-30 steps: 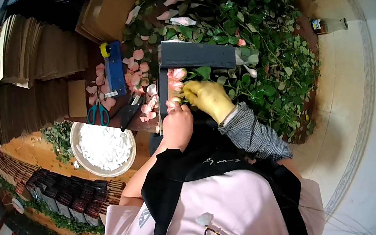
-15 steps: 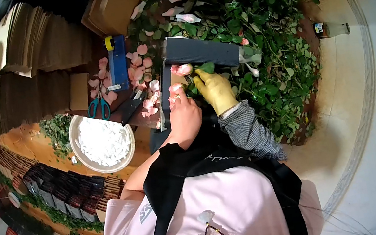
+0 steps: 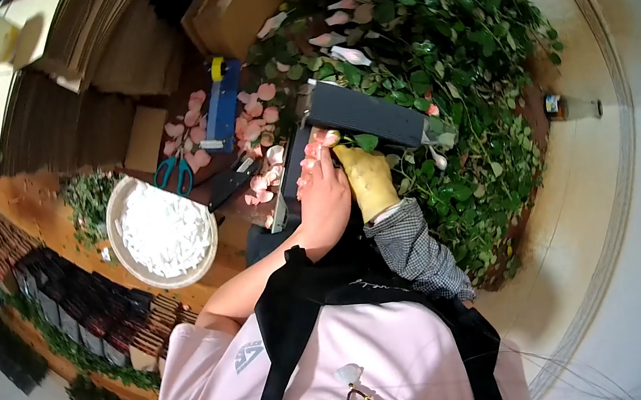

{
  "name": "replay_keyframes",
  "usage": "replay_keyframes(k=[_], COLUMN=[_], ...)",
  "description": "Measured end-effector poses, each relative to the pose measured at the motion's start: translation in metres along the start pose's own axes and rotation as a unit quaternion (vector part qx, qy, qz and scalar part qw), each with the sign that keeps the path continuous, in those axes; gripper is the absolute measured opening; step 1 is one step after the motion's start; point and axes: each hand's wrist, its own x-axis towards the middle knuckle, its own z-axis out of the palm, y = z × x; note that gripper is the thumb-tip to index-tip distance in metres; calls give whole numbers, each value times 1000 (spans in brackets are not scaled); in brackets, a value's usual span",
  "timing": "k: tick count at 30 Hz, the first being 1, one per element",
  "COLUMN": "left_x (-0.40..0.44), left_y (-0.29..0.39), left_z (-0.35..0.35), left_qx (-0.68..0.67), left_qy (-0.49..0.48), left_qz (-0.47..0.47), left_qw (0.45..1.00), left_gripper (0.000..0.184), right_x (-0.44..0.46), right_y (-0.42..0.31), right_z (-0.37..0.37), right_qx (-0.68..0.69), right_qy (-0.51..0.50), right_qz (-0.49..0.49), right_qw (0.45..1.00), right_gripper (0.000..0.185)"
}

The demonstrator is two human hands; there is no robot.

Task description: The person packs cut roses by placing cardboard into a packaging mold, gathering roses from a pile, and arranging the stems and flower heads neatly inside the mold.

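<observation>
Pink rose blooms (image 3: 320,139) lie bunched at the inner end of a dark ribbed holder (image 3: 366,114). My left hand (image 3: 325,199) is bare, its fingers stretched out over the blooms and touching them; part of the flowers is hidden beneath. Close beside it, my right hand (image 3: 369,179) wears a yellow glove. The gloved fingers are curled just below a bloom and a green leaf (image 3: 367,141), closed on a rose at its stem, which is mostly covered.
Leafy rose stems (image 3: 468,116) heap on the right. Loose petals (image 3: 253,126), a blue tape dispenser (image 3: 222,106), teal-handled scissors (image 3: 174,176) and a black knife-like tool (image 3: 231,183) lie left. A basket of white pieces (image 3: 116,234) stands nearer; stacked cardboard (image 3: 56,117) rises behind.
The camera view has turned slightly. My left fingers have moved up onto the upper bloom, close against the gloved hand. My right hand remains at the rose's stem.
</observation>
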Motion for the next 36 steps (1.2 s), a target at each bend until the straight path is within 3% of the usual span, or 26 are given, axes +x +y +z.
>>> replay_keyframes(k=[3,5,6,9,10,11,13,16,19,20,21,22,23,25,27,29,31,33,35,36], left_x=[-2,-4,-3,0,-1,-1,-2,0,6,9,15,18,21,34,40,40,44,56,60,62], left_y=[10,11,10,14,14,13,11,8,-3,-4,-5,-12,-18,-26,-29,-48,-67,-73,-106,-100], left_z=[6,18,17,0,6,11,17,16,29,27,24,25,29,-3,-29,-18,-14,-40,-15,-33], left_qx=[8,60,87,53,73,73,97,79,71,81,92,14,9,-78,-100,-143,-221,-251,-387,-482], left_qy=[-47,-48,-50,-106,-94,-92,-81,-37,24,8,-5,-33,32,-127,-172,-114,-126,-263,-315,-363], left_qz=[-38,-19,-3,-30,-20,-15,4,-5,8,-8,-18,0,27,29,10,48,79,12,-31,-69], left_qw=[998,997,995,992,993,993,992,996,997,997,996,999,999,988,980,982,964,932,866,794], left_gripper=[33,26,28,31,31,31,30,24,20,19,18,24,22,22,23,23,23,29,34,41], right_x=[-11,-13,-15,-7,-3,-1,4,9,12,13,15,16,19,1,-28,-64,-101,-137,-162,-173], right_y=[16,10,6,13,17,29,36,34,15,16,15,20,27,18,7,2,8,17,34,38], right_z=[2,-22,-33,-37,-26,2,16,12,-5,-1,1,15,23,15,-10,-39,-45,-44,8,32], right_qx=[110,141,155,47,104,205,270,234,43,45,52,78,106,91,120,245,509,677,633,486], right_qy=[76,9,57,77,45,81,122,117,59,114,76,31,-8,81,142,167,73,-133,-170,-153], right_qz=[-52,37,33,-26,-13,-27,-27,-67,-35,-62,-26,0,32,28,41,31,-82,-110,-48,65], right_qw=[990,989,986,996,993,975,955,963,997,991,995,996,994,992,982,955,854,716,754,858], right_gripper=[21,24,23,31,36,37,39,37,30,29,33,34,35,33,35,38,43,37,37,38])
